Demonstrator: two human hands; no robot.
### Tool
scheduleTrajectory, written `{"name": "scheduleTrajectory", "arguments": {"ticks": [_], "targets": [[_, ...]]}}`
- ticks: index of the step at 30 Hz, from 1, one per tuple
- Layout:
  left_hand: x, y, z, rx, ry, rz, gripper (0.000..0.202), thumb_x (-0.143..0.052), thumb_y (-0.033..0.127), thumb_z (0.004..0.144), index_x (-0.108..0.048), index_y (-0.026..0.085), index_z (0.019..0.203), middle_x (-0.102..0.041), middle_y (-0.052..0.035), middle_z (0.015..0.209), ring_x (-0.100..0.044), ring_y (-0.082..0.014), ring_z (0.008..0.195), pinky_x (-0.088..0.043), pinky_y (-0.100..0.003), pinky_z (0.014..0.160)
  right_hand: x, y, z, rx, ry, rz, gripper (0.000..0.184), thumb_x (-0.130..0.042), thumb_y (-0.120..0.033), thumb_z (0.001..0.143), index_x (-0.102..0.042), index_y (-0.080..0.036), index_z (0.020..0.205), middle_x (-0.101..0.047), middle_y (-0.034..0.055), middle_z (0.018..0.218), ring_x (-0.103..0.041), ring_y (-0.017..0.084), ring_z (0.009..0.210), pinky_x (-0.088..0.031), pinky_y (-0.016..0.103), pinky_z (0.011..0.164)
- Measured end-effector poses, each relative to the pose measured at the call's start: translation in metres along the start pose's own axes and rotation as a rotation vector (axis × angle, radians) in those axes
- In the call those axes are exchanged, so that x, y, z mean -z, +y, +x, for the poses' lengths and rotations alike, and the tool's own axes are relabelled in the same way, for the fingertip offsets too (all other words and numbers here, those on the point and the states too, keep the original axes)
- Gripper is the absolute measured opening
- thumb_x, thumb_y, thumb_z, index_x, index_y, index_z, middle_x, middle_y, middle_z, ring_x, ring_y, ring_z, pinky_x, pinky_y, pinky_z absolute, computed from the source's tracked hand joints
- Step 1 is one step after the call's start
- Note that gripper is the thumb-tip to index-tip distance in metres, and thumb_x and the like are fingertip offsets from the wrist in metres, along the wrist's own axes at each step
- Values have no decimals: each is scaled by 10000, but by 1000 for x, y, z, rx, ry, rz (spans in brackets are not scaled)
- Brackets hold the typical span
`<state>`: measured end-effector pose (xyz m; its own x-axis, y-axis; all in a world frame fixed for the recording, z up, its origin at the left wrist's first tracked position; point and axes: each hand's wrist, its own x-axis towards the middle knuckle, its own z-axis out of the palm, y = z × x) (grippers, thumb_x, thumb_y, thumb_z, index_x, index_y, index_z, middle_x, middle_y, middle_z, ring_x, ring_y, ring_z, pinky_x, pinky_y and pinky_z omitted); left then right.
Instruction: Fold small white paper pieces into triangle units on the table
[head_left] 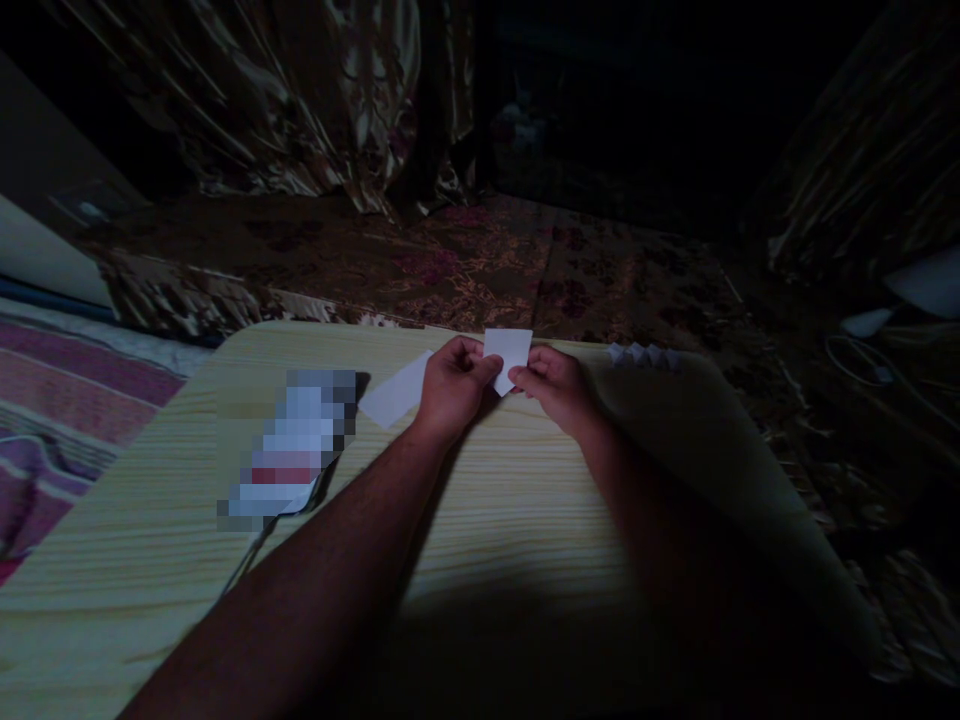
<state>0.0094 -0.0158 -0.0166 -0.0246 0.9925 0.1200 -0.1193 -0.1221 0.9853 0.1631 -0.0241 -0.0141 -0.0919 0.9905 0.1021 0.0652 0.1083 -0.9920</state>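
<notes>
Between my two hands is a small piece of white paper (509,350), held up near the far edge of the table, its lower end tapering to a point. My left hand (454,385) pinches its left side, thumb in front. From the right, my right hand (553,388) grips the lower right edge between thumb and fingers. Another flat strip of white paper (396,393) lies on the table just left of my left hand, partly hidden behind it. To the right, several small folded paper stars (643,357) sit in a row by the far edge.
A pale wood-grain table (517,520) spans the foreground. On its left lies a blurred-out device (296,450) with a cable (240,570). Patterned curtains (337,90) hang behind a cloth-covered ledge (480,265). Striped bedding (82,390) is at left; a white cable (855,360) is at right. The room is dim.
</notes>
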Motion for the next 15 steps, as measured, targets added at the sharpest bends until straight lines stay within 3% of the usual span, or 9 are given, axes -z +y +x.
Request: {"name": "scheduleTrajectory", "arguments": {"ticks": [4, 7, 11, 15], "targets": [[0, 0, 0, 32, -55, 40, 215, -724, 326, 688, -590, 159, 707, -602, 11, 609, -508, -98, 524, -382, -216, 504, 0, 5, 0, 14, 57, -42, 254, -649, -408, 761, -521, -190, 732, -644, -14, 618, -590, 111, 529, -429, 217, 506], [0, -2, 2, -7, -22, -9, 162, -698, 276, 691, -618, 161, 773, -582, 30, 619, -486, -84, 518, -375, -206, 504, 1, 8, 0, 3, 58, -74, 213, -637, -363, 760, -526, -187, 713, -619, -29, 588, -533, 90, 471, -404, 204, 469], [0, -3, 3, -48, 4, -25, 126, -682, 207, 668, -601, 164, 755, -515, 55, 562, -428, -68, 461, -331, -194, 452, 0, 8, 1, -2, 54, -43, 169, -635, -328, 745, -543, -186, 737, -630, -30, 613, -555, 103, 504, -410, 204, 470], [0, -1, 1, -29, -50, 22, 209, -682, 178, 649, -631, 166, 851, -550, 52, 555, -461, -80, 452, -356, -193, 441, -1, 9, 2, 24, 86, 24, 160, -629, -322, 752, -577, -182, 811, -648, -26, 640, -562, 108, 519, -396, 201, 463]]}}
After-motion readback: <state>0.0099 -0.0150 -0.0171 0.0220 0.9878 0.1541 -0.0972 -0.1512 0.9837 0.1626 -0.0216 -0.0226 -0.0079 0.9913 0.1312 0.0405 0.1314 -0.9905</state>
